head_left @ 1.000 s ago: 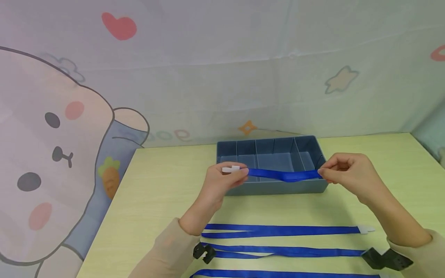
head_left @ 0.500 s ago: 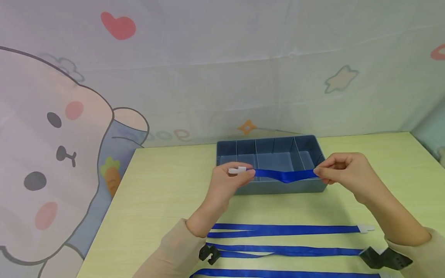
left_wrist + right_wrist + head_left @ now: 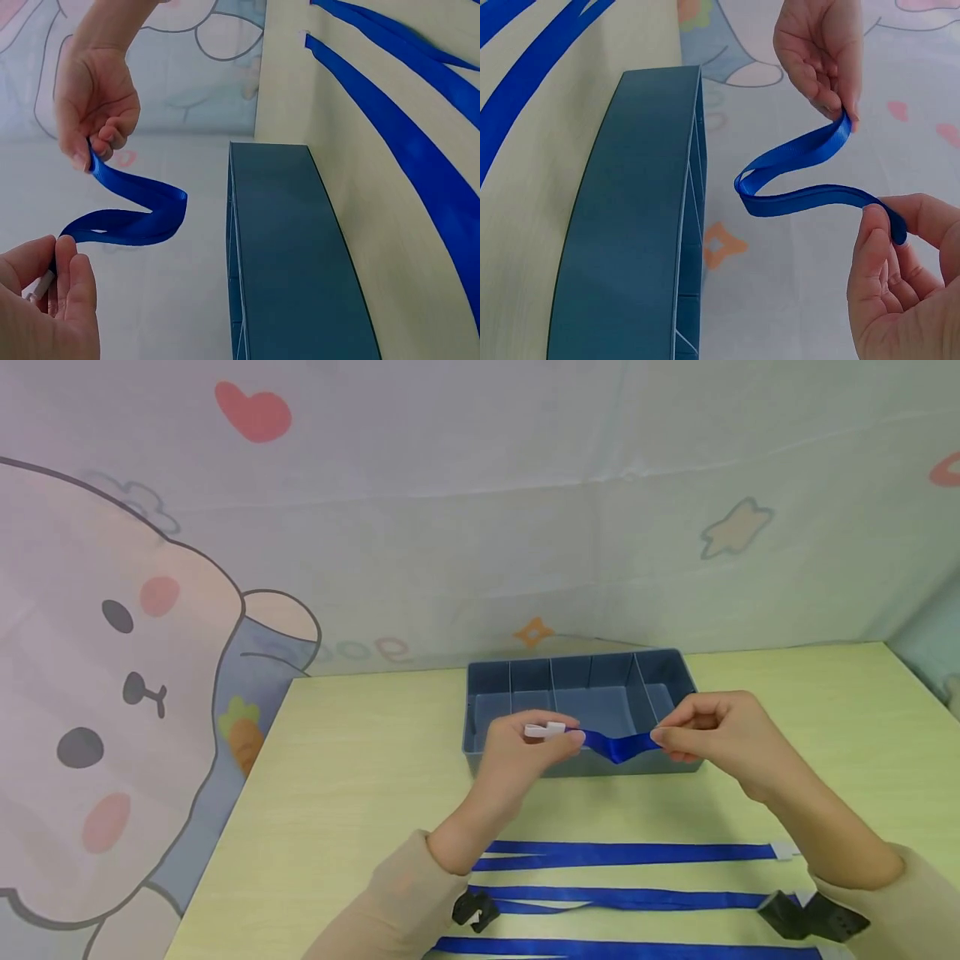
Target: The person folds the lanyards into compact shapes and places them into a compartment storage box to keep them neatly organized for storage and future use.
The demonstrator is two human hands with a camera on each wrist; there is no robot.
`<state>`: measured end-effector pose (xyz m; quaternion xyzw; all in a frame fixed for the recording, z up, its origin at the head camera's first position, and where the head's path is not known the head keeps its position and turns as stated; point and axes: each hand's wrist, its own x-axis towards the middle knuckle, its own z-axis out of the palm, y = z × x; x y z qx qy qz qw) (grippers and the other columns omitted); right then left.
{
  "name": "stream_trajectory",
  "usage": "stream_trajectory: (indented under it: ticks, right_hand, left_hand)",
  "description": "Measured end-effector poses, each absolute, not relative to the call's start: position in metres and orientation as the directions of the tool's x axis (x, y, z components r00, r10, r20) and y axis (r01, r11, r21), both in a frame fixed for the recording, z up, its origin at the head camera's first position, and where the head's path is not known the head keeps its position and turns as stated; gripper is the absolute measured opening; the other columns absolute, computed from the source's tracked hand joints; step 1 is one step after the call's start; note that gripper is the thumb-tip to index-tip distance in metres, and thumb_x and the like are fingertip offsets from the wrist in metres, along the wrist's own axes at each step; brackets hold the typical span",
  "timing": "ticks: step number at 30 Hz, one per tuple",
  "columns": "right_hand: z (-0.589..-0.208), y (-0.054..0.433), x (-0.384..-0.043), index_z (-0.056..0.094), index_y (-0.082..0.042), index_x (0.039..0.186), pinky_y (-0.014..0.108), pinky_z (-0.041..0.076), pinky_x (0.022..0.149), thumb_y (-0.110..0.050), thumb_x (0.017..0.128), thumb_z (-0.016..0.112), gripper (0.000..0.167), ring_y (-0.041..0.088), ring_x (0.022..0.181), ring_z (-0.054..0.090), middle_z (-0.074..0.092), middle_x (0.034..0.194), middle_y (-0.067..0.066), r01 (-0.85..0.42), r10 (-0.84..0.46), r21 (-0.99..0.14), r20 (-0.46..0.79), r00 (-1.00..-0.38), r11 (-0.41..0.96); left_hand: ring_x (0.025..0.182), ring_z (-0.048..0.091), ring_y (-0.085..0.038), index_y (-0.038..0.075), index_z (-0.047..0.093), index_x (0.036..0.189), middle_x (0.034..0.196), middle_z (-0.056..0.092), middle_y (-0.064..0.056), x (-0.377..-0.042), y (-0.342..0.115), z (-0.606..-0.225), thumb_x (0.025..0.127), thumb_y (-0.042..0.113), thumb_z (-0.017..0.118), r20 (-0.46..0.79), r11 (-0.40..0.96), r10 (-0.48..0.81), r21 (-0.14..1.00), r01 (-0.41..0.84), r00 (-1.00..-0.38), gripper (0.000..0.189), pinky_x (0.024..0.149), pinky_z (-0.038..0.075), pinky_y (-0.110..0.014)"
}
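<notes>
A blue lanyard [image 3: 618,748] hangs between my two hands, folded into a short doubled length that sags in the middle. At its white plastic clip [image 3: 544,730], my left hand [image 3: 513,764] pinches the strap between thumb and fingers. My right hand [image 3: 727,739] pinches the other end. In the left wrist view the strap [image 3: 150,225] bends into a sideways loop. Its folded end [image 3: 897,225] pokes out past the thumb in the right wrist view. Both hands are raised in front of the divided blue-grey box [image 3: 626,766], overlapping its front wall in the head view.
Three more blue lanyards lie stretched across the table: the far one [image 3: 622,855], the middle one [image 3: 637,898] and the near one [image 3: 622,950], cut off by the frame. A printed cloth [image 3: 450,527] hangs behind the table [image 3: 345,760].
My left hand has moved right with the clip, and my right hand has moved a little left. The strap between them is shorter and sags more.
</notes>
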<state>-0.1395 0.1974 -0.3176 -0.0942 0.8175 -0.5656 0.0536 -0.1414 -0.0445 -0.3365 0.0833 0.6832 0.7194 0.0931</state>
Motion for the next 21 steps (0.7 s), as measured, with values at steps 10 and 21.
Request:
stream_trajectory:
  ticks: [10,21]
  right_hand:
    - [-0.317,0.189,-0.138,0.065,0.009,0.087,0.032,0.055,0.063,-0.009,0.084,0.069,0.018,0.024,0.063,0.062,0.067,0.073,0.005,-0.064,-0.233,-0.947,-0.011,-0.972,0.315]
    - [-0.317,0.179,-0.133,0.066,0.008,0.087,0.031,0.056,0.065,-0.008,0.084,0.069,0.017,0.019,0.064,0.063,0.067,0.071,0.000,-0.039,-0.263,-0.969,-0.028,-0.964,0.246]
  left_hand:
    - [0.079,0.067,-0.019,-0.003,0.069,0.097,0.090,0.064,-0.009,-0.137,-0.029,-0.338,0.081,0.010,0.072,0.020,-0.061,0.274,0.998,0.004,-0.961,0.021,0.076,0.055,-0.032]
    - [0.078,0.065,-0.016,0.004,0.072,0.094,0.090,0.065,-0.005,-0.132,-0.022,-0.340,0.081,0.012,0.073,0.053,-0.035,0.294,0.998,0.045,-0.954,0.016,0.073,0.054,-0.033]
